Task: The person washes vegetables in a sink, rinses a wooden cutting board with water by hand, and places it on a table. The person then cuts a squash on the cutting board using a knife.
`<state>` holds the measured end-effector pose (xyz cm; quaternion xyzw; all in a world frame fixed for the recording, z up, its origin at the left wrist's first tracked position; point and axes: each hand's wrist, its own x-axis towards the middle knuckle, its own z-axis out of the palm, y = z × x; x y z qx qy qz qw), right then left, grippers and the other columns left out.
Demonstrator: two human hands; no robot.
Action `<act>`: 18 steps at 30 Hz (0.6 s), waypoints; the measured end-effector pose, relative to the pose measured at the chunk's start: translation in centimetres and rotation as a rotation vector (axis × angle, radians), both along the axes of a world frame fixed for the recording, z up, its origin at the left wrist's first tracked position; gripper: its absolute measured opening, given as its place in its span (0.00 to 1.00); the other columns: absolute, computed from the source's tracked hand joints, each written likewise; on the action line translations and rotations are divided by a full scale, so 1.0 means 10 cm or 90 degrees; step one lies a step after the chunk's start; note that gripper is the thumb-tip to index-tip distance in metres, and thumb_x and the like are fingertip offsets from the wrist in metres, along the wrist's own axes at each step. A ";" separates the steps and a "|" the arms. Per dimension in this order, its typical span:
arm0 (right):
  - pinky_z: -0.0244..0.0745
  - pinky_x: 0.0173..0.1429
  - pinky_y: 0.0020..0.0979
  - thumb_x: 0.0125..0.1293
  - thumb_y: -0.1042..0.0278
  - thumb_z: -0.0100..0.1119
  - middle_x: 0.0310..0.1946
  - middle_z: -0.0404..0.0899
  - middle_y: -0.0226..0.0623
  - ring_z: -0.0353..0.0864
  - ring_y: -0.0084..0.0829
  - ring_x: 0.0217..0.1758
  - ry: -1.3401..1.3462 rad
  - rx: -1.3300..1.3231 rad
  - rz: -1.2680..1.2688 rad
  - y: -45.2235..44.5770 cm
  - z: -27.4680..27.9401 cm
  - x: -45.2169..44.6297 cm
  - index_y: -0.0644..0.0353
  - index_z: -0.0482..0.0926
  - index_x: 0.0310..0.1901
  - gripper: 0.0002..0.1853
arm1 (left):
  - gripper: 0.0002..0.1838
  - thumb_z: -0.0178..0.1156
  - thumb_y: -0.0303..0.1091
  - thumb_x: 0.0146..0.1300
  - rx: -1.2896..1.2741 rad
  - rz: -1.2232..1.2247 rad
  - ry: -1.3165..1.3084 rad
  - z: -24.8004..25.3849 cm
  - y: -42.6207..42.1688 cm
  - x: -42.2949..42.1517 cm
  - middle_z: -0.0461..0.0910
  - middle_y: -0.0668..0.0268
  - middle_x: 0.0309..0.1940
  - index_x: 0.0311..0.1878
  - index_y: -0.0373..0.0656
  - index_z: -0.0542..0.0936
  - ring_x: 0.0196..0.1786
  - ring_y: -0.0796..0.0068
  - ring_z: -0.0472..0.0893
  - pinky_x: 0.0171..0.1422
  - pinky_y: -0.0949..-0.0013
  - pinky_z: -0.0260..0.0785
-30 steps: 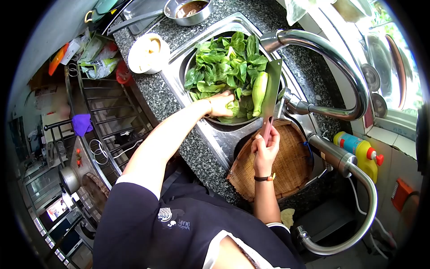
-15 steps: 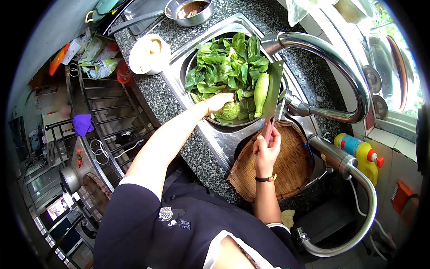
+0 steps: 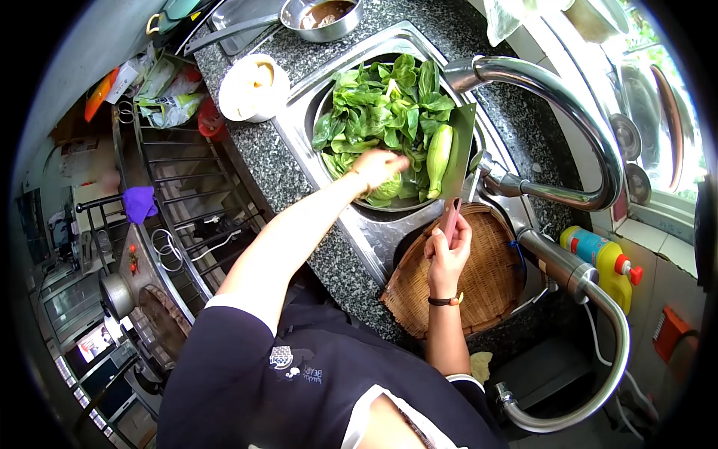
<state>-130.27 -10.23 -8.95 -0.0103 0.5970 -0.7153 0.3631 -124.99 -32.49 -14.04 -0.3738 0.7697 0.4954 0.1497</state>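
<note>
My right hand (image 3: 449, 247) is wrapped round the pinkish handle of a cleaver (image 3: 458, 150). Its broad blade stands along the right side of a metal basin (image 3: 318, 161) in the sink. In the basin lie leafy greens (image 3: 389, 101), a long pale-green squash (image 3: 439, 159) beside the blade, and a rounded light-green vegetable (image 3: 385, 192). Above that rounded vegetable is my left hand (image 3: 379, 168), its fingers smeared by motion, so whether it grips anything is unclear. A round woven bamboo tray (image 3: 449, 299) rests under my right wrist, partly over the sink.
A curved chrome faucet (image 3: 568, 82) arches over the sink's right side. On the granite counter (image 3: 250, 153) stand a white container (image 3: 254, 86) and a saucepan (image 3: 321, 21) with brown liquid. A yellow bottle (image 3: 609, 266) stands at the right, near a second curved metal pipe (image 3: 621, 337).
My left hand has shifted slightly to the right over the greens and its fingers are now blurred. The right hand keeps hold of the cleaver in nearly the same place.
</note>
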 end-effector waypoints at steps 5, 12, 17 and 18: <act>0.62 0.19 0.19 0.59 0.80 0.54 0.31 0.71 0.34 0.66 0.17 0.18 -0.001 -0.008 -0.003 -0.01 0.00 0.01 0.66 0.60 0.55 0.23 | 0.33 0.55 0.62 0.55 -0.298 -0.313 0.065 -0.09 0.09 0.21 0.70 0.45 0.49 0.47 0.37 0.76 0.51 0.48 0.74 0.59 0.56 0.66; 0.60 0.18 0.19 0.60 0.78 0.53 0.27 0.70 0.33 0.64 0.17 0.16 0.021 -0.001 0.000 -0.03 0.05 0.03 0.67 0.62 0.54 0.21 | 0.21 0.50 0.51 0.61 -0.201 0.108 -0.026 -0.42 -0.12 0.08 0.80 0.53 0.35 0.40 0.42 0.81 0.40 0.49 0.79 0.45 0.56 0.70; 0.62 0.19 0.19 0.60 0.79 0.54 0.30 0.71 0.34 0.67 0.17 0.18 0.011 -0.003 0.019 0.03 0.01 0.02 0.65 0.60 0.55 0.22 | 0.16 0.50 0.35 0.58 -0.163 -0.001 -0.040 -0.24 -0.10 0.13 0.79 0.52 0.45 0.46 0.41 0.80 0.45 0.54 0.79 0.52 0.62 0.70; 0.62 0.19 0.19 0.60 0.79 0.54 0.30 0.71 0.34 0.67 0.17 0.18 0.008 -0.002 0.015 0.03 0.01 0.03 0.65 0.60 0.55 0.22 | 0.16 0.50 0.35 0.58 -0.163 -0.001 -0.040 -0.30 -0.12 0.16 0.79 0.52 0.45 0.46 0.41 0.80 0.45 0.54 0.79 0.52 0.62 0.70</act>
